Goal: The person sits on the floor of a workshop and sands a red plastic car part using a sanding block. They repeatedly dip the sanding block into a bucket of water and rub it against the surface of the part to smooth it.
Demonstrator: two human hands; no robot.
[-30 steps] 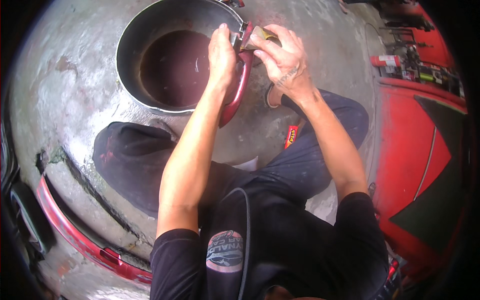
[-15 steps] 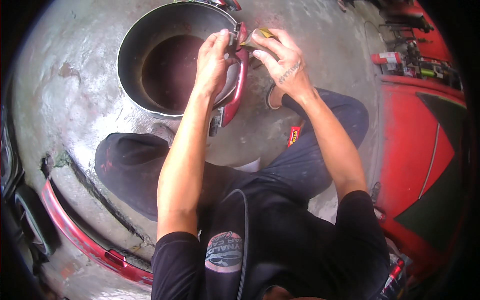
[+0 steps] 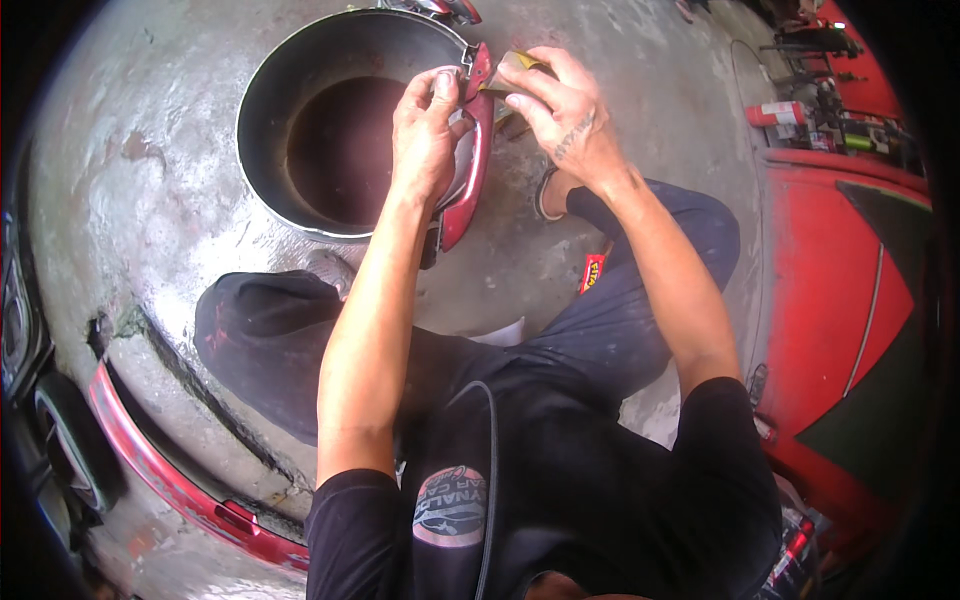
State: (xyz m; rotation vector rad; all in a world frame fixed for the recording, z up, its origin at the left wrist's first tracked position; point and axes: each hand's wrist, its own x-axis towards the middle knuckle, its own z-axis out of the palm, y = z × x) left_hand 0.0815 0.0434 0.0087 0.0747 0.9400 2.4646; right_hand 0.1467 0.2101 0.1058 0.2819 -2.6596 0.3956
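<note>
A glossy red car door handle [image 3: 466, 205], long and curved, is held over the right rim of a wide dark tub [image 3: 246, 150]. Brownish liquid lies in the tub's bottom. My left hand [image 3: 426, 140] is closed round the handle's upper part, thumb pointing up. In my right hand [image 3: 575, 120] is a folded piece of sandpaper [image 3: 527, 62], dark with a yellowish side, pinched between thumb and fingers. Its edge meets or nearly meets the handle's upper end; whether they touch I cannot tell. My left fingers hide part of the handle.
Another red part [image 3: 458, 10] lies by the tub's far rim. A long red trim strip [image 3: 165, 475] and a tyre [image 3: 75, 440] are at lower left. Right of me stand a red car panel [image 3: 815, 270] and a red-and-white can [image 3: 775, 114]. A red packet [image 3: 592, 270] is beside my right thigh.
My left hand has turned the door handle slightly, so its red upper end shows more. The sandpaper in my right hand has shifted a little at that end.
</note>
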